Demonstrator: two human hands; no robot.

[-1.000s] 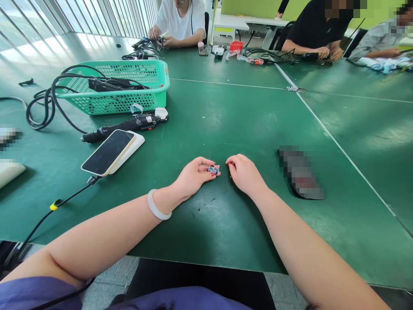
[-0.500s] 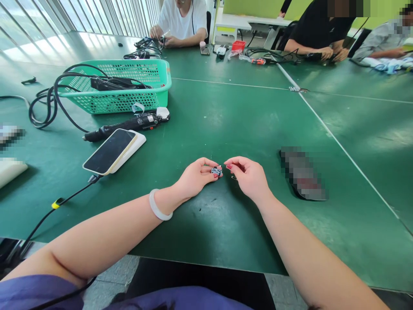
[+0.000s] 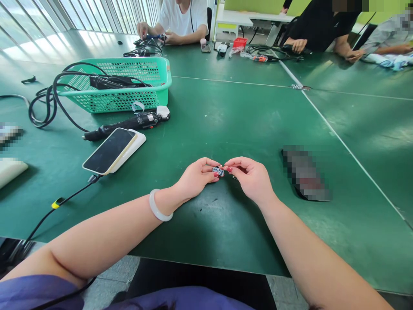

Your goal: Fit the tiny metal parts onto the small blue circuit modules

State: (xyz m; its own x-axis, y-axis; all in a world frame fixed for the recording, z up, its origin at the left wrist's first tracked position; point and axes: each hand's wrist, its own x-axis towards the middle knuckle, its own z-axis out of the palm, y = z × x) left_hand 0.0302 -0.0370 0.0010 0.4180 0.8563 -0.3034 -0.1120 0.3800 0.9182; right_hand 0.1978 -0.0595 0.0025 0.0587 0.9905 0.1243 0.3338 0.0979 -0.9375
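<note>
Small dark part (image 3: 218, 172) between fingertips

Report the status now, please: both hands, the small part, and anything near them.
Left hand pinches small part. Right hand fingertips touch the same part. Phone sits left, blurred dark object right, both apart from hands.

The right hand (image 3: 253, 178) is closing in from just beside the small part (image 3: 218, 172) until its fingertips are touching it, meeting the left hand (image 3: 196, 176), while people across the table are shifting their arms.
</note>
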